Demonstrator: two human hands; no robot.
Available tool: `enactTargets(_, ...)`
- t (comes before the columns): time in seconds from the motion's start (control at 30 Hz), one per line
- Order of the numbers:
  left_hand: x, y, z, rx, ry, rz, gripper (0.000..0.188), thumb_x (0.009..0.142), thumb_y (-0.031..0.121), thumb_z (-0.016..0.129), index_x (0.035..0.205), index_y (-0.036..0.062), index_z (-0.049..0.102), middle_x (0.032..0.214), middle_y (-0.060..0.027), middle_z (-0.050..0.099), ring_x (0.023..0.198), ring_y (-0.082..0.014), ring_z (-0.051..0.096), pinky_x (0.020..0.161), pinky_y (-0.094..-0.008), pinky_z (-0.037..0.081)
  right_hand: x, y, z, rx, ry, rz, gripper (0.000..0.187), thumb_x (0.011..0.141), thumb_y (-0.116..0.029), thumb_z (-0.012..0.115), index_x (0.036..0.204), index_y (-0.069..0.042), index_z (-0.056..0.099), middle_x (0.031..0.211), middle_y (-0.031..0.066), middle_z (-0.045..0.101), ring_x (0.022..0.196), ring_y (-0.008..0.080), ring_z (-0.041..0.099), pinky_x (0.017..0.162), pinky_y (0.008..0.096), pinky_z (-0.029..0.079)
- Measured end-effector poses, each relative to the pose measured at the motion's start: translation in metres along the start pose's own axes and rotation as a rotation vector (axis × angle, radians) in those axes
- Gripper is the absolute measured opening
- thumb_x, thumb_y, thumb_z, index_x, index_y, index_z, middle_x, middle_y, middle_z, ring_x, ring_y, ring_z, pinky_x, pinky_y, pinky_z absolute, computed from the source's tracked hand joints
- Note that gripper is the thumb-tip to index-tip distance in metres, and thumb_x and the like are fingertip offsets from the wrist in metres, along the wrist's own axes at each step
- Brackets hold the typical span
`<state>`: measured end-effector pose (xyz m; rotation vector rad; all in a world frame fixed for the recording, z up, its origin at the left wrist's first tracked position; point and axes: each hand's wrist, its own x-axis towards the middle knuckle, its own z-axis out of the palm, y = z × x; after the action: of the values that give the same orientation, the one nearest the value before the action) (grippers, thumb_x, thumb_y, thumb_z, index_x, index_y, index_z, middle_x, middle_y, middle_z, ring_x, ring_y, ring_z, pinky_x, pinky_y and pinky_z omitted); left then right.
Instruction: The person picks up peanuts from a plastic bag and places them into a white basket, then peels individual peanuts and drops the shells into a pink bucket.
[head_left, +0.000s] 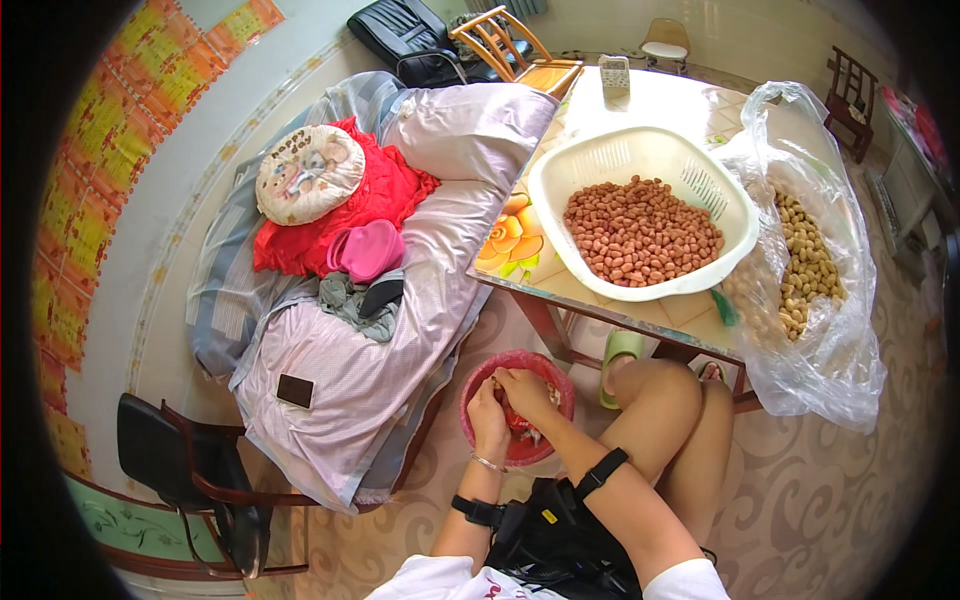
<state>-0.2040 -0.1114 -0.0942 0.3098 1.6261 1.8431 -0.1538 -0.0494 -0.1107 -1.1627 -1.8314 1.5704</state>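
Note:
Both hands meet over a red plastic basin on the floor. My left hand is closed, fingers pressed against those of my right hand, also closed. Whatever is between the fingertips is too small and covered to make out. Pale and reddish scraps lie in the basin below. On the table stands a white plastic basket with many shelled, reddish-brown peanuts. Beside it, a clear plastic bag lies open with unshelled peanuts in it.
A tiled table stands ahead to the right. At the left a covered sofa bears a round cushion, red cloth, a pink bag and a dark phone. A black chair is lower left.

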Motion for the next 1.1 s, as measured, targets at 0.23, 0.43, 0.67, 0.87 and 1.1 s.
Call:
enactTargets(0.23,0.007,0.007,-0.008,-0.096,-0.120,-0.142,0.018,0.090,0.015,0.046,0.095,0.0030,0.059,0.085,-0.0026,0.060,0.073,-0.0095,0.056,0.062,-0.0207,0.044,-0.002,-0.006,-0.006,0.088,0.030,0.021,0.038,0.086,-0.034,0.043,0.081,-0.002,0.063,0.076,0.0165,0.062,0.073,0.0301,0.060,0.067,0.0380,0.044)
enactTargets(0.43,0.008,0.002,-0.010,-0.031,-0.115,-0.153,0.016,0.089,0.008,0.047,0.101,0.0017,0.055,0.092,-0.0048,0.060,0.083,-0.0131,0.058,0.070,-0.0239,0.049,-0.005,-0.009,-0.010,0.047,0.138,0.042,0.030,0.084,-0.030,0.051,0.083,-0.003,0.065,0.069,0.0120,0.063,0.061,0.0205,0.061,0.056,0.0320,0.045)
enactTargets(0.67,0.010,-0.004,-0.016,-0.102,-0.098,-0.177,0.019,0.088,0.008,0.049,0.106,0.0015,0.052,0.098,-0.0076,0.059,0.088,-0.0159,0.059,0.075,-0.0261,0.050,-0.003,-0.007,-0.008,0.001,0.225,-0.120,0.026,0.081,-0.030,0.057,0.082,-0.006,0.067,0.066,0.0084,0.062,0.058,0.0175,0.060,0.054,0.0296,0.044)
enactTargets(0.87,0.012,0.000,-0.023,-0.166,-0.106,-0.260,0.020,0.086,0.005,0.049,0.105,0.0009,0.053,0.097,-0.0080,0.059,0.088,-0.0170,0.059,0.075,-0.0259,0.050,-0.004,-0.014,-0.013,0.024,0.168,-0.136,0.025,0.078,-0.030,0.060,0.080,-0.007,0.068,0.073,0.0104,0.063,0.067,0.0210,0.060,0.060,0.0313,0.045)
enactTargets(1.1,0.012,0.002,-0.022,-0.202,-0.123,-0.304,0.022,0.085,0.004,0.046,0.106,0.0000,0.053,0.100,-0.0085,0.059,0.089,-0.0167,0.058,0.077,-0.0261,0.050,-0.006,-0.015,-0.012,0.037,0.170,-0.129,0.022,0.077,-0.027,0.062,0.080,-0.006,0.067,0.081,0.0116,0.062,0.070,0.0223,0.060,0.063,0.0318,0.045)
